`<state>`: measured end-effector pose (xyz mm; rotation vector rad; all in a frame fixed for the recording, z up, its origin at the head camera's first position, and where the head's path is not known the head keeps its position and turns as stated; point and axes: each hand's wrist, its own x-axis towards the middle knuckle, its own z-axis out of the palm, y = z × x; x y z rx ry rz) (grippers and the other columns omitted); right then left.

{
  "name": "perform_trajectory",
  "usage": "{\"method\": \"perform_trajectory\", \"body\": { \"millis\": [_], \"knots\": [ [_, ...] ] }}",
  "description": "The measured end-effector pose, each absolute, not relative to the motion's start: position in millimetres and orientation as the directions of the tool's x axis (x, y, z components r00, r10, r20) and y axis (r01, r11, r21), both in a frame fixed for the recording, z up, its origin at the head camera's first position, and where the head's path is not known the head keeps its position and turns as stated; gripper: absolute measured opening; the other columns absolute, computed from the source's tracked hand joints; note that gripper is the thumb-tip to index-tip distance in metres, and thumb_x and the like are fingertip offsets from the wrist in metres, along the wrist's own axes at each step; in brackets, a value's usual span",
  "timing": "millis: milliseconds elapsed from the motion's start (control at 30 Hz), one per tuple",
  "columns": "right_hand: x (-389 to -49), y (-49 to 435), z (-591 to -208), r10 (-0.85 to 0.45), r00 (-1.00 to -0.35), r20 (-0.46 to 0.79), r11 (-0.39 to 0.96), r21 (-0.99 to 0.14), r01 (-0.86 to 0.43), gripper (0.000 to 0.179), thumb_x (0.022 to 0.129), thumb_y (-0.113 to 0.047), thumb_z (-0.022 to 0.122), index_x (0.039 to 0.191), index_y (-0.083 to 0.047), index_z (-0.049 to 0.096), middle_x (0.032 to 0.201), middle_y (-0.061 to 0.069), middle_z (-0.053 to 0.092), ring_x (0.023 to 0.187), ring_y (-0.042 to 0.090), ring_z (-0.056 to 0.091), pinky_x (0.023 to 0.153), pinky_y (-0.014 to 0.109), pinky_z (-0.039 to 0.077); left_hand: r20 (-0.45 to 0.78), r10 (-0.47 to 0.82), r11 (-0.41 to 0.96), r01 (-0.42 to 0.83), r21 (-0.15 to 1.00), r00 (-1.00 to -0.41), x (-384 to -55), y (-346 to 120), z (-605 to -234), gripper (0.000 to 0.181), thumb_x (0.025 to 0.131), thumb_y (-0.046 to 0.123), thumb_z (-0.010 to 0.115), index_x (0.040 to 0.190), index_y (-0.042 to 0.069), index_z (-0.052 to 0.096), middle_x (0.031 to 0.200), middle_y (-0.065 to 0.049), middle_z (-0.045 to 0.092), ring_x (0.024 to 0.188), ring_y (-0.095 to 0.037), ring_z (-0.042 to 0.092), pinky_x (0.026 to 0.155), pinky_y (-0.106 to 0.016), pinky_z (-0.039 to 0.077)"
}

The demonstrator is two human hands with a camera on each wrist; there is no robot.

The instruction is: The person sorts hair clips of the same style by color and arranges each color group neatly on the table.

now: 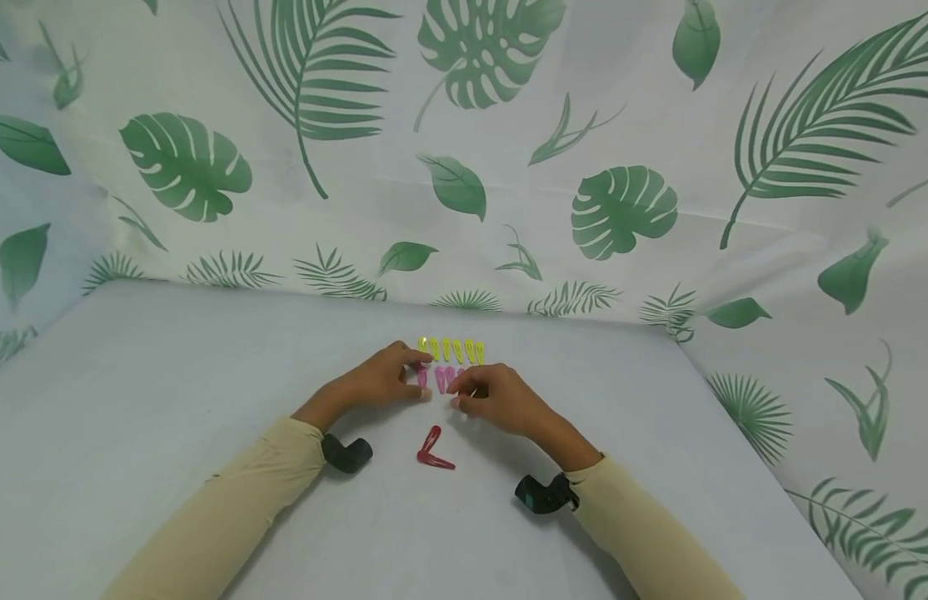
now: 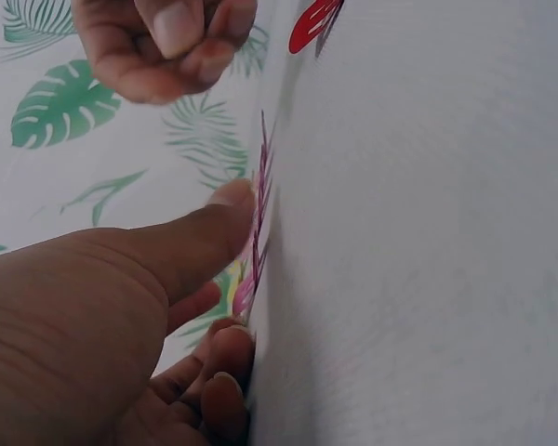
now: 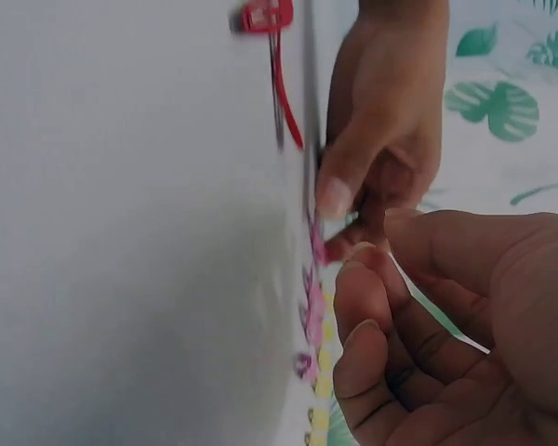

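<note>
Between the thumb and fingers of my left hand [image 1: 385, 377] lies a pink hair clip [image 1: 422, 378], the leftmost of its row, thumb at its near end. The left wrist view has the left thumb [image 2: 214, 223] right against the pink clips [image 2: 260, 186]. My right hand [image 1: 505, 402] hovers just over the right part of the pink row [image 1: 440, 380], covering some clips. Its fingers [image 3: 363, 297] are loosely curled with nothing seen between them. Two red hair clips [image 1: 430, 440] lie nearer me, their ends meeting in a V.
Behind the pink row runs a row of several yellow hair clips [image 1: 446, 349]. All lie on a white-covered table [image 1: 209, 400]. A white cloth with green leaves [image 1: 524, 192] hangs along the table's back and sides. Each wrist carries a black camera [image 1: 347, 454].
</note>
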<state>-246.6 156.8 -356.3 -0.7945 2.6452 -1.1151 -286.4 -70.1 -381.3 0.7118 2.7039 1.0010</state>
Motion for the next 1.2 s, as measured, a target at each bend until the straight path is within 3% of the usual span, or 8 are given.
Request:
{"method": "perform_trajectory", "body": {
  "millis": [200, 367, 567, 833, 1033, 1200],
  "knots": [
    [-229.0, 149.2, -360.4, -0.631, -0.776, 0.017, 0.499, -0.757, -0.423, 0.013, 0.090, -0.004, 0.067, 0.102, -0.003, 0.071, 0.081, -0.002, 0.066, 0.067, 0.012, 0.057, 0.061, 0.025, 0.047, 0.023, 0.452, 0.667, 0.354, 0.655, -0.892, -285.7, -72.3, -379.8, 0.058, 0.091, 0.037, 0.068, 0.140, 0.008, 0.052, 0.118, -0.011, 0.051, 0.090, -0.020, 0.048, 0.079, -0.034, 0.043],
    [-220.7, 146.6, -363.8, -0.648, -0.761, -0.025, 0.501, -0.766, -0.402, 0.013, 0.090, -0.001, 0.065, 0.098, -0.005, 0.073, 0.084, -0.004, 0.069, 0.073, 0.011, 0.059, 0.066, 0.024, 0.049, 0.070, 0.453, 0.621, 0.371, 0.691, -0.889, -288.8, -69.7, -383.4, 0.048, 0.094, 0.033, 0.065, 0.134, 0.008, 0.057, 0.116, -0.012, 0.053, 0.094, -0.021, 0.054, 0.083, -0.037, 0.045],
    [-214.7, 146.3, -366.8, -0.652, -0.754, -0.079, 0.545, -0.741, -0.393, 0.015, 0.091, -0.002, 0.064, 0.096, -0.010, 0.075, 0.083, -0.007, 0.069, 0.073, 0.010, 0.061, 0.068, 0.025, 0.049, 0.139, 0.446, 0.536, 0.388, 0.750, -0.884, -288.1, -60.8, -380.6, 0.033, 0.096, 0.024, 0.063, 0.124, 0.007, 0.064, 0.111, -0.009, 0.059, 0.087, -0.019, 0.059, 0.072, -0.032, 0.049],
    [-204.6, 137.0, -365.3, -0.683, -0.726, -0.080, 0.525, -0.744, -0.412, 0.014, 0.088, -0.005, 0.071, 0.101, -0.006, 0.074, 0.087, -0.005, 0.070, 0.075, 0.008, 0.062, 0.072, 0.024, 0.050, 0.135, 0.509, 0.484, 0.412, 0.772, -0.850, -278.8, -59.2, -374.2, 0.028, 0.094, 0.009, 0.063, 0.121, 0.002, 0.066, 0.100, -0.005, 0.064, 0.073, -0.015, 0.059, 0.062, -0.028, 0.047],
    [-202.3, 131.6, -364.6, -0.710, -0.702, -0.055, 0.536, -0.689, -0.487, 0.011, 0.086, -0.001, 0.072, 0.092, -0.010, 0.073, 0.084, -0.006, 0.067, 0.073, 0.004, 0.058, 0.072, 0.023, 0.049, 0.116, 0.569, 0.462, 0.432, 0.775, -0.814, -269.2, -60.6, -371.7, 0.029, 0.091, 0.006, 0.064, 0.120, 0.001, 0.067, 0.093, -0.001, 0.064, 0.076, -0.015, 0.057, 0.065, -0.028, 0.047],
    [-203.2, 135.0, -359.9, -0.772, -0.634, -0.041, 0.473, -0.704, -0.530, 0.011, 0.087, -0.002, 0.071, 0.085, -0.012, 0.069, 0.086, -0.007, 0.069, 0.076, 0.005, 0.059, 0.075, 0.024, 0.048, 0.098, 0.607, 0.457, 0.447, 0.769, -0.789, -259.5, -63.4, -369.4, 0.026, 0.091, 0.005, 0.064, 0.117, 0.001, 0.068, 0.093, 0.001, 0.065, 0.081, -0.014, 0.058, 0.070, -0.029, 0.048]
  ]
}}
